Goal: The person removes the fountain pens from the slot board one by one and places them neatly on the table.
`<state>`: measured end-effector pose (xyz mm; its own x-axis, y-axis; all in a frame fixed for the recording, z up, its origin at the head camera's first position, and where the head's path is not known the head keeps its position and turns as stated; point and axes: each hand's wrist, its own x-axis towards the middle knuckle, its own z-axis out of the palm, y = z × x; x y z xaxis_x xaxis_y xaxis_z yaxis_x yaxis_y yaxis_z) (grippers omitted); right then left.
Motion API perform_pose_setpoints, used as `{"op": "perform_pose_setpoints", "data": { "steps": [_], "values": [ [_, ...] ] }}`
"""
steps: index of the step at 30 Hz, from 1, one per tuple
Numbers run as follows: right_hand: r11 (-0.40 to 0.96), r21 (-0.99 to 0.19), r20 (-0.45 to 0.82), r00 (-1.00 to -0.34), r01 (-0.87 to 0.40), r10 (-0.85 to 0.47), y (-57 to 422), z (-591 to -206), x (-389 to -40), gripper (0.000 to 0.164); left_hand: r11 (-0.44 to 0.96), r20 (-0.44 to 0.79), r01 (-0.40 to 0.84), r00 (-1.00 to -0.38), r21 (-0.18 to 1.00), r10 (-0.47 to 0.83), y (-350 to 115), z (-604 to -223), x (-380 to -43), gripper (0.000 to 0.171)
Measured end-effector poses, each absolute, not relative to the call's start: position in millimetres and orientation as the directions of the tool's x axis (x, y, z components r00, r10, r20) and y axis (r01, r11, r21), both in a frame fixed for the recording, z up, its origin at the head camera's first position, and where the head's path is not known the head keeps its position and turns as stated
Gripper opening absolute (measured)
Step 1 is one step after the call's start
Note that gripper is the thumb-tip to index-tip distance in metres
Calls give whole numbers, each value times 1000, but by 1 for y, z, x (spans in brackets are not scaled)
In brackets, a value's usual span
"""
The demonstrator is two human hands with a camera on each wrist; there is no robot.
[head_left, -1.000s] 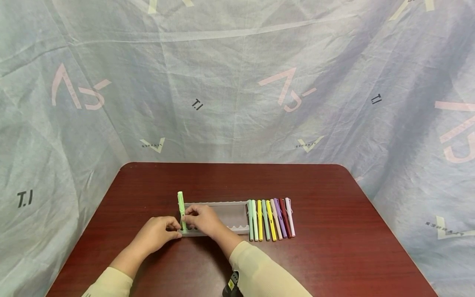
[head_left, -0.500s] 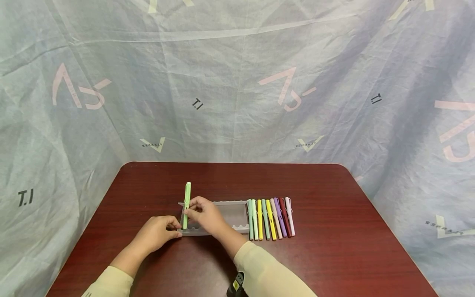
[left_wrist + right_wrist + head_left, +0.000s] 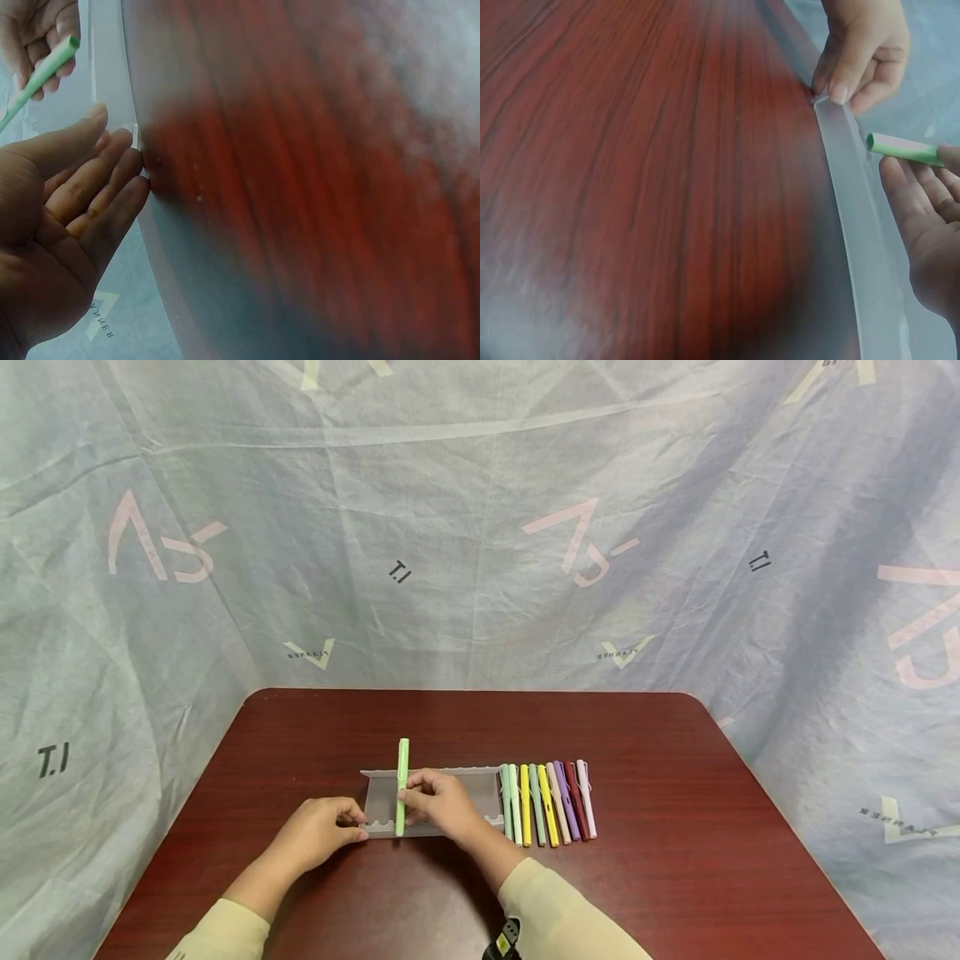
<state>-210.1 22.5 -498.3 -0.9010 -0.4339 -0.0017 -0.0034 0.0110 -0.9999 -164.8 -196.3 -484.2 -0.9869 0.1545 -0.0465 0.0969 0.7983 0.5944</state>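
Observation:
A pale translucent tray [image 3: 381,795] with scalloped long edges lies on the table. My left hand [image 3: 321,831] holds its left front corner with thumb and fingertips; in the left wrist view that hand [image 3: 67,214] shows its palm side. Over the tray's left part, my right hand [image 3: 442,802] pinches a light-green pen [image 3: 402,768] with a clip, its long axis pointing away from me. The right wrist view shows one end of this pen [image 3: 904,148] sticking out from the right hand [image 3: 934,225]. No pen shows inside the visible part of the tray.
Right against the tray's right end lies a row of several pens, among them a yellow pen [image 3: 526,802], a purple pen [image 3: 567,806] and a dark red pen [image 3: 576,806]. A printed cloth [image 3: 480,527] hangs behind the red-brown table [image 3: 675,893].
The right hand has lifted the green pen from the tray's left end and shifted it to the right. The left hand has stayed at the corner.

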Motion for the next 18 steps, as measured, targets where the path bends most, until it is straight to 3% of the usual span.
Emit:
{"op": "perform_pose_setpoints", "data": {
  "steps": [18],
  "values": [
    [43, -999, -42, -906, 26, -421, 65, -502, -211, 22, 809, -31, 111, -987, 578, 157, -196, -485, -164, 14]
  ]
}}
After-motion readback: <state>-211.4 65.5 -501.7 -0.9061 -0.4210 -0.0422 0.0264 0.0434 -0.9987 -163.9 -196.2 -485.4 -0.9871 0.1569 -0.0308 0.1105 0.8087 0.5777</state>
